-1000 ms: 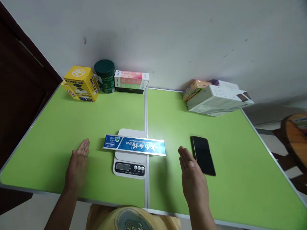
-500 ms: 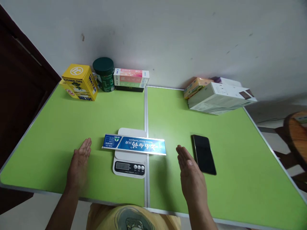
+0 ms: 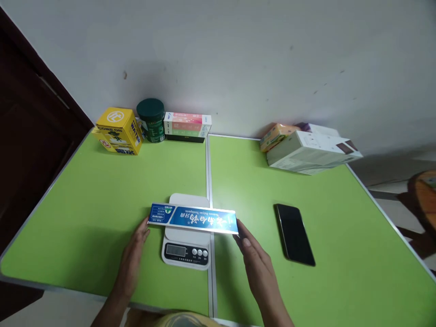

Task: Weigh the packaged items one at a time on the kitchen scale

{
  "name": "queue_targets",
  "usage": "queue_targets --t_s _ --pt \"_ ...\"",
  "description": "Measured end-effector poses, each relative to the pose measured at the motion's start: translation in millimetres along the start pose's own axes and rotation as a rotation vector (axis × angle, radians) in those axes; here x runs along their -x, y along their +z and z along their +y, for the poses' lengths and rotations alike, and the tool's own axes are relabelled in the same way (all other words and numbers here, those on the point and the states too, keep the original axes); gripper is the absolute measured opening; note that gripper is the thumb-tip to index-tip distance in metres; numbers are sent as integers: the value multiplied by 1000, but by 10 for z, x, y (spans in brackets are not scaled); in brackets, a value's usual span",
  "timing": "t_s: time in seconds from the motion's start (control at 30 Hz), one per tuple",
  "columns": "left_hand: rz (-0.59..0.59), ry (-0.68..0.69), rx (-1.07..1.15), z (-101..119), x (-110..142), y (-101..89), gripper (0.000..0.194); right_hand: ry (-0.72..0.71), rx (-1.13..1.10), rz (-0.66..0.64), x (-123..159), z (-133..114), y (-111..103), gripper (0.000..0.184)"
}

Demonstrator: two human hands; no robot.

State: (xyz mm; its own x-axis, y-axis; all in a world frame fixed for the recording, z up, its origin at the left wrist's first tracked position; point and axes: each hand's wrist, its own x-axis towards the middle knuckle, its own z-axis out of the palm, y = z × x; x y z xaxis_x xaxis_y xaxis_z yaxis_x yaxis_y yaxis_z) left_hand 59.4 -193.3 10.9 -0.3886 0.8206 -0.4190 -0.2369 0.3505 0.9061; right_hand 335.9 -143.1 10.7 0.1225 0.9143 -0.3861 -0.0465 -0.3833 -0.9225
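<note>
A long blue-and-white toothpaste box (image 3: 193, 219) lies crosswise over the white kitchen scale (image 3: 188, 235), reaching past it on both sides. My left hand (image 3: 131, 254) has its fingertips against the box's left end. At the right end, my right hand (image 3: 256, 263) presses with its fingers, thumb on the near side. The box is thus gripped between both hands and still appears to rest on the scale's platform. Below the box, the scale's dark display and round buttons face me; no digits are readable.
A black phone (image 3: 294, 234) lies right of my right hand on the green table (image 3: 245, 181). Along the wall stand a yellow box (image 3: 119, 131), a dark green tub (image 3: 151, 120), stacked small cartons (image 3: 187, 125), an orange pack (image 3: 277, 135) and a large white box (image 3: 311, 152).
Both hands have moved inward from either side and now touch the ends of the toothpaste box. The whole view has shifted slightly, so the table appears lower.
</note>
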Motion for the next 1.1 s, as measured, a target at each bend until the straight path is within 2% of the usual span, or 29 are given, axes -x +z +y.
queue_targets --t_s 0.13,0.23,0.43,0.63,0.73,0.87,1.0,1.1 --pt "41 -5 -61 -2 105 104 68 23 -19 19 -9 -17 37 62" --pt "4 -32 -106 102 121 213 76 23 -50 36 -52 -77 -6 63" --pt "-99 33 -178 349 -33 453 72 -4 -99 104 -202 -255 -110 64" --pt "-135 106 -264 556 -225 632 76 -27 -161 124 -436 -436 -80 60" --pt "-147 186 -286 813 -464 793 77 -155 -191 109 -739 -695 -10 52" --pt "-161 378 -223 1292 -995 1118 66 -334 -222 112 -1343 -1184 164 47" --pt "-106 505 -187 1667 -1565 1417 54 -389 -208 103 -1964 -1595 394 49" --pt "-72 521 -211 1787 -1940 1536 49 -376 -177 86 -2351 -1765 572 50"
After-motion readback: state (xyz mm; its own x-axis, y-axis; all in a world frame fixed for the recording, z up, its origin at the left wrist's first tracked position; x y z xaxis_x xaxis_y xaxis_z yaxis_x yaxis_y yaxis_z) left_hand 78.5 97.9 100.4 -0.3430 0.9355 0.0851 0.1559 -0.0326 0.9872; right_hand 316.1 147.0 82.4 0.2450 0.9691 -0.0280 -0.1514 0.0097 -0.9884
